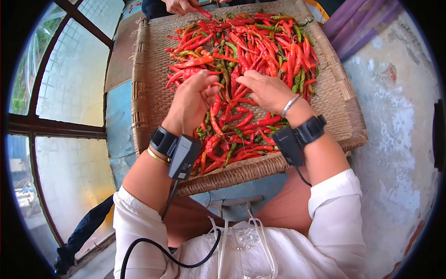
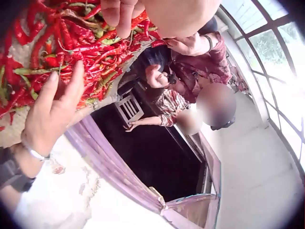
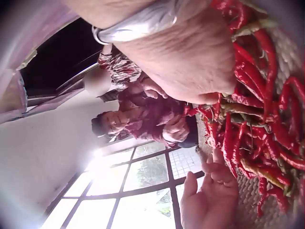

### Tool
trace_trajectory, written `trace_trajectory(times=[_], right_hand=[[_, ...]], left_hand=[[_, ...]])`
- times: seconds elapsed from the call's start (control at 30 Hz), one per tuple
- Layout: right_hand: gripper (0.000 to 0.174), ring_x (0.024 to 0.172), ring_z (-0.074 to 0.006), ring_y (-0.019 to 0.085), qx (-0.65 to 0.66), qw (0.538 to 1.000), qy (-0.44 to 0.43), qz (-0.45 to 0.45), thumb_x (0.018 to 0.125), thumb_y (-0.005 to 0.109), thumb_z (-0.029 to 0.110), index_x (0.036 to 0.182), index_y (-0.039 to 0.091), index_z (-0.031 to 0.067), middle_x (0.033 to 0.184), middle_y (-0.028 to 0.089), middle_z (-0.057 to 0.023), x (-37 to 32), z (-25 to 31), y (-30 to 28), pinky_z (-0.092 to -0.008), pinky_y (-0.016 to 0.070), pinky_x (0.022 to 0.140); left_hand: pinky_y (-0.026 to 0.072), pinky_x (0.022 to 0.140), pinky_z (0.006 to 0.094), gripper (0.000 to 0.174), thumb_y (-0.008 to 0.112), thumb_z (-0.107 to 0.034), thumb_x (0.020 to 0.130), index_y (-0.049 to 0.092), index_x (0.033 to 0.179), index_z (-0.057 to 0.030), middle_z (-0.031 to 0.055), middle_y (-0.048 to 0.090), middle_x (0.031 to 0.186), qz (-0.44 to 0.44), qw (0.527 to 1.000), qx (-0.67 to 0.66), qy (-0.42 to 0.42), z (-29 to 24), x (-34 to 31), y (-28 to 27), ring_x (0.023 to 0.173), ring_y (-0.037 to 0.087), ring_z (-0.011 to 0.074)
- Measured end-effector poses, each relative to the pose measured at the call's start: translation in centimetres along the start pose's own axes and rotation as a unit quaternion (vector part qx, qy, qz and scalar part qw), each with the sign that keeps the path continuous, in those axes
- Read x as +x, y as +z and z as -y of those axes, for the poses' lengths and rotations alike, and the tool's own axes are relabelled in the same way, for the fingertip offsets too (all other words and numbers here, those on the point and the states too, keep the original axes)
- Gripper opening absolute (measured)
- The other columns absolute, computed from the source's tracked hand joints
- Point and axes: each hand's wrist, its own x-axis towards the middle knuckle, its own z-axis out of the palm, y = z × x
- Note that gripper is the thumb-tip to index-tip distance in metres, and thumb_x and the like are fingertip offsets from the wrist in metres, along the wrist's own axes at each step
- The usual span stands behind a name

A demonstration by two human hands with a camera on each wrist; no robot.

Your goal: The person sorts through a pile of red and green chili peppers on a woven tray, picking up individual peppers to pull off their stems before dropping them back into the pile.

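Note:
Long chili peppers (image 1: 260, 46), mostly red with some green, lie heaped on a woven tray (image 1: 334, 79). My left hand (image 1: 195, 95) hovers over the left part of the heap, its fingers loosely bent. In the right wrist view that left hand (image 3: 212, 198) shows thumb and fingers apart, holding nothing visible. Over the middle of the heap, my right hand (image 1: 267, 90) points inward with its fingertips close above the peppers. The left wrist view shows the right hand (image 2: 55, 102) with fingers extended and spread, overlapping red peppers (image 2: 95, 52).
Across the tray another person's hand (image 1: 181, 5) holds a red chili (image 1: 203, 12). Two people sit beyond the tray in the left wrist view. Windows (image 1: 69, 69) line the left side; a purple curtain (image 1: 357, 23) hangs at the right. A black cable (image 1: 139, 242) trails over my lap.

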Motion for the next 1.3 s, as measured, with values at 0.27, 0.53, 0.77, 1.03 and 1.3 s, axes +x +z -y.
trace_trajectory(times=[0.27,0.53,0.77,1.03,1.3], right_hand=[[0.025,0.084,-0.0285,0.053,-0.064,0.997,-0.015,0.031,0.071,0.051,-0.002,0.094,0.053,0.0066,0.091,0.049,-0.0107,0.6,-1.2,2.5,-0.0377,0.0450,0.067],[0.013,0.054,-0.0113,0.055,0.523,0.840,0.145,-0.016,0.074,0.049,0.002,0.080,0.060,0.0016,0.068,0.057,-0.0037,0.7,5.8,-3.1,-0.0230,0.0452,0.049],[0.018,0.050,-0.0055,0.053,0.592,0.780,0.201,-0.020,0.077,0.050,0.006,0.092,0.058,0.0000,0.071,0.059,-0.0030,-0.1,4.4,-3.6,-0.0179,0.0406,0.042],[0.027,0.079,-0.0283,0.059,-0.086,0.958,0.264,-0.076,0.073,0.057,0.021,0.093,0.058,0.0031,0.089,0.059,-0.0178,-3.4,-5.8,-4.5,-0.0363,0.0465,0.071],[0.026,0.083,-0.0314,0.057,-0.142,0.914,0.377,-0.040,0.070,0.060,0.025,0.084,0.057,0.0042,0.087,0.060,-0.0167,-2.0,-4.5,-2.8,-0.0414,0.0457,0.072]], left_hand=[[0.0434,0.055,0.0194,0.021,0.049,-0.016,0.086,0.049,0.105,-0.0076,0.0026,0.060,0.089,0.036,0.993,0.087,-0.067,1.2,-1.2,1.5,0.065,0.054,0.0068],[0.0421,0.061,0.0196,0.019,0.047,-0.004,0.084,0.051,0.102,-0.0049,-0.0044,0.054,0.086,0.110,0.951,0.282,0.062,1.9,-1.5,1.9,0.067,0.049,0.0042],[0.0371,0.046,0.0162,0.020,0.046,-0.023,0.088,0.057,0.091,-0.0062,-0.0027,0.057,0.069,0.217,0.877,0.426,-0.044,0.4,-2.6,2.6,0.053,0.046,0.0021],[0.0427,0.052,0.0190,0.028,0.045,-0.030,0.088,0.048,0.096,-0.0031,0.0022,0.056,0.079,-0.070,0.988,-0.050,0.131,-3.0,-0.2,0.2,0.062,0.053,0.0076],[0.0446,0.056,0.0192,0.028,0.046,-0.023,0.088,0.048,0.109,-0.0047,0.0035,0.060,0.089,0.079,0.982,0.168,-0.024,-0.2,-1.3,1.9,0.064,0.054,0.0062]])
